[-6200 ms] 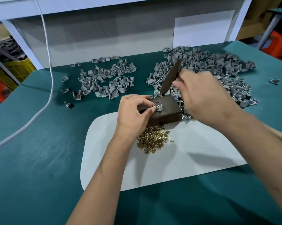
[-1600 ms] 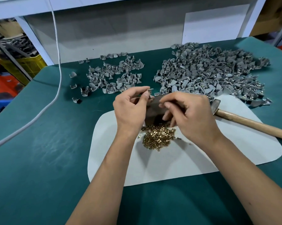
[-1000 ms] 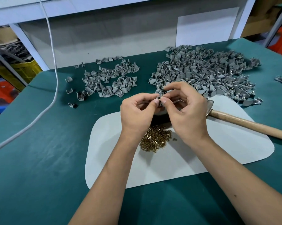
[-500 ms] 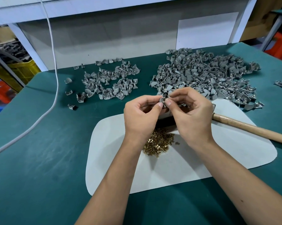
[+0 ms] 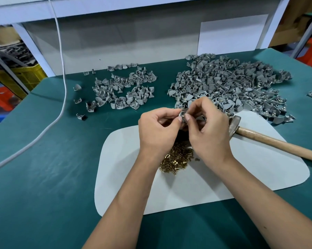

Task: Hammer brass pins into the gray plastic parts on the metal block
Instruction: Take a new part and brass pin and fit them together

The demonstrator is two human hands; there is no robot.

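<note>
Head view. Green desk [image 5: 44, 194] carrying a white mat [image 5: 250, 177] with rounded corners. Left hand [image 5: 157, 130] and right hand [image 5: 209, 126] raised together above the far edge of the mat, thumb tips nearly meeting; fingers [image 5: 183, 117] of both hands curled and pinching one small gray part [image 5: 183, 114] between them. Whether a pin sits in that part cannot be told. Metal block [image 5: 181, 133] almost wholly hidden under the hands, only a dark patch showing. Heap of brass pins [image 5: 176, 159] on the mat, just below the hands and between the wrists. Hammer [image 5: 259, 139] lying on the mat to the right, metal head just beside the right hand, wooden handle running off toward the right edge, held by neither hand. Large pile of gray parts [image 5: 232, 87] at far right of the desk; smaller pile [image 5: 124, 90] at far left, with a few strays nearby. White cable [image 5: 62, 69] hanging down and trailing across the desk at left. Yellow crate [image 5: 22, 76] beyond the desk's left edge.
</note>
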